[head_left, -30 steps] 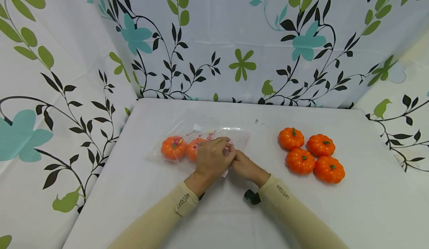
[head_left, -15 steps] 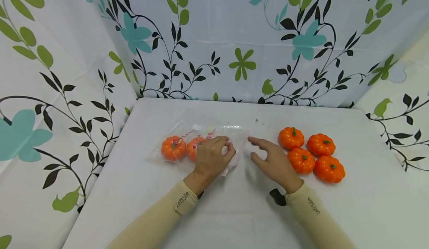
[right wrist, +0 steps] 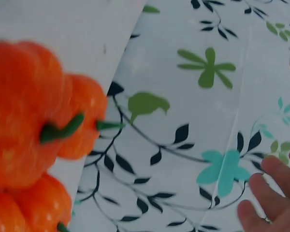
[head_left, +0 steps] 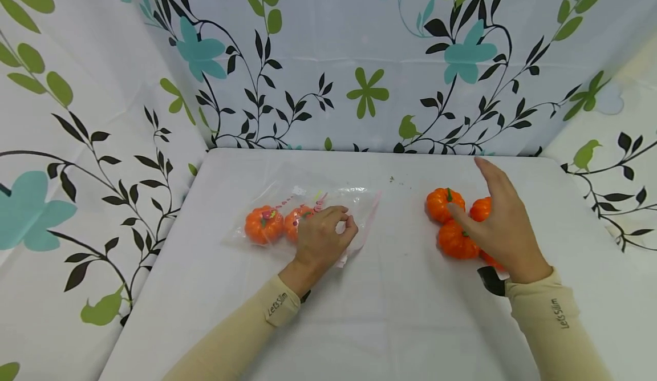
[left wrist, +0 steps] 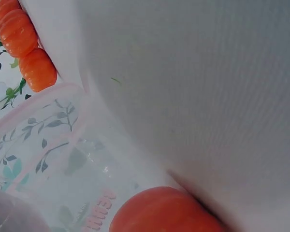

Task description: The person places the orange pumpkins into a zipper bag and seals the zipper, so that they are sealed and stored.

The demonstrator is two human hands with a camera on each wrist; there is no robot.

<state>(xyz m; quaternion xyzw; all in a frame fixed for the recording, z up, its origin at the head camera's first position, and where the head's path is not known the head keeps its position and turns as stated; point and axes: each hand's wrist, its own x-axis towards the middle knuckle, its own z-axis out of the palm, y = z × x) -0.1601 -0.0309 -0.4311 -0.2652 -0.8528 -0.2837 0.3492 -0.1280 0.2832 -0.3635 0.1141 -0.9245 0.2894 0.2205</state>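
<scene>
"What did the head view show first?"

"A clear plastic bag point(head_left: 363, 205) which lay on the white bench point(head_left: 359, 318). It was thin, crumpled and shiny, with a pink edge point(head_left: 376, 207) at its mouth. Inside sat two orange pumpkins point(head_left: 264, 225) side by side, seen through the plastic. The left grip point(head_left: 323, 235) pinched the bag near its mouth, and it covered a part of the second pumpkin."

"And the other side?"

"There stood four loose pumpkins point(head_left: 458, 241), close together on the bench. They were round, ribbed and glossy. The right grip point(head_left: 503, 227) was spread above them, with the thumb well away from the fingers, and hid some of them."

"What did the left wrist view add?"

"The mouth of the bag was partly raised, and pinkish printing point(left wrist: 101, 210) appeared on the plastic. One pumpkin was large and smooth at the bottom border."

"And the right wrist view?"

"Loose pumpkins filled the left side, slightly blurred, with dark green stems point(right wrist: 63, 129), one of them bent. The fingers point(right wrist: 273, 200) were apart, before the patterned cloth point(right wrist: 183, 121)."
</scene>
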